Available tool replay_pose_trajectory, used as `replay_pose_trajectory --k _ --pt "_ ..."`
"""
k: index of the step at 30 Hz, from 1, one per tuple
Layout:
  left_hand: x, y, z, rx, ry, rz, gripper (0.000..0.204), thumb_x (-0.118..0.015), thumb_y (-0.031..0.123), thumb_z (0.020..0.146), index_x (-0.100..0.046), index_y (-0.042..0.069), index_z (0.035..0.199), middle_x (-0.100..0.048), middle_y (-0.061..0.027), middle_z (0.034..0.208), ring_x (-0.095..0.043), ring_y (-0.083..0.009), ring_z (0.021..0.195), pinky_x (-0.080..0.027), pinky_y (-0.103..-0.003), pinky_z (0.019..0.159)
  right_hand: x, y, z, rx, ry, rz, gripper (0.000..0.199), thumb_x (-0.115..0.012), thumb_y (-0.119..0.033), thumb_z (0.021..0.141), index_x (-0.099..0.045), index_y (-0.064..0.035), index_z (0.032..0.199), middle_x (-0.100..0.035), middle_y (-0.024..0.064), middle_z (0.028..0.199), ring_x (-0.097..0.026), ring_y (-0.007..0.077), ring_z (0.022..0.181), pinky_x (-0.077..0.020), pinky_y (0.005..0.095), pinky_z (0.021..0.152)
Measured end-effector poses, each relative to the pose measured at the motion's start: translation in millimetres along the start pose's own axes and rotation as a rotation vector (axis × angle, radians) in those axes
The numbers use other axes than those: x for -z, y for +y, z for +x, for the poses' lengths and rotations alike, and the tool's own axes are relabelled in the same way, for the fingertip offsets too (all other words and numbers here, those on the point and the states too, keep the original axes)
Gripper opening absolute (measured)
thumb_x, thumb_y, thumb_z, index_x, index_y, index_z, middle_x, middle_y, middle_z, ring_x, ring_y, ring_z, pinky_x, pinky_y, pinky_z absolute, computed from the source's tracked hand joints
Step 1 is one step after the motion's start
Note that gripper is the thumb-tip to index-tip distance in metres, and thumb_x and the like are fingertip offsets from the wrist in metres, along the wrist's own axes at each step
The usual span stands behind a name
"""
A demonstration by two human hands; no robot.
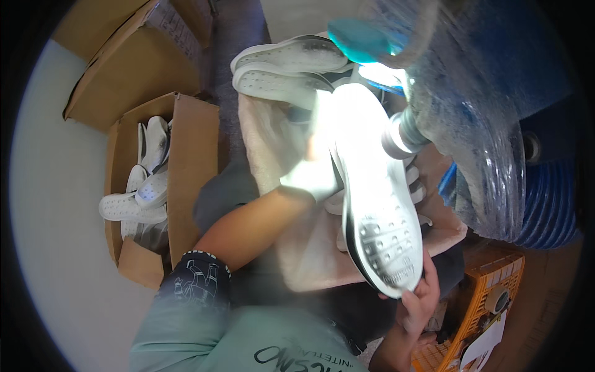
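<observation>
Slanting across the middle is a long white shoe sole, its studded surface facing up and its upper half washed out by glare. My right hand pinches its lower end, thumb on the rim. Against the sole's left edge is my left hand, in a white glove and closed on it; its fingers are partly behind the sole and blurred by glare. A round metal spindle of the machine comes from the right and meets or nearly meets the sole's right edge; I cannot tell which.
More white soles lie on a pale cloth over my lap. An open cardboard box at the left holds several soles. A lit lamp and plastic-wrapped machine stand right, near a blue hose and orange crate.
</observation>
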State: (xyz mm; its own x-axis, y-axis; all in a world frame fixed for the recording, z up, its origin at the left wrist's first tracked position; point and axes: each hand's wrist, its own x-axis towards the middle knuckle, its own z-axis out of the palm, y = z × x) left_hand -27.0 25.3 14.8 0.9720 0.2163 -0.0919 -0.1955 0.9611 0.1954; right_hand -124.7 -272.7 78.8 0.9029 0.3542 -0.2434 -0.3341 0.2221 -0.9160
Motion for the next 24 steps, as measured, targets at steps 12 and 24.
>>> replay_pose_trajectory --k 12,24 --pt "21 -5 51 -0.276 -0.346 0.314 0.032 -0.044 0.023 0.103 -0.05 0.0 0.125 -0.063 -0.0105 0.104 -0.065 -0.0192 0.088 -0.056 -0.033 0.075 -7 -16 38 0.072 0.05 0.104 0.085 -0.066 -0.018 0.072 -0.031 0.0166 0.141 -0.062 0.0292 0.114 -0.07 0.026 0.072 -0.0563 0.027 0.047" --pt "3 149 -21 -0.559 -0.245 0.036 0.057 -0.052 0.043 0.098 -0.049 -0.001 0.134 -0.06 -0.0205 0.124 -0.061 -0.0323 0.107 -0.049 -0.042 0.098 -61 91 193 -0.421 -0.335 0.322 0.043 -0.043 -0.016 0.099 -0.041 0.0061 0.136 -0.063 0.0291 0.112 -0.069 0.0348 0.093 -0.0607 0.0391 0.07"
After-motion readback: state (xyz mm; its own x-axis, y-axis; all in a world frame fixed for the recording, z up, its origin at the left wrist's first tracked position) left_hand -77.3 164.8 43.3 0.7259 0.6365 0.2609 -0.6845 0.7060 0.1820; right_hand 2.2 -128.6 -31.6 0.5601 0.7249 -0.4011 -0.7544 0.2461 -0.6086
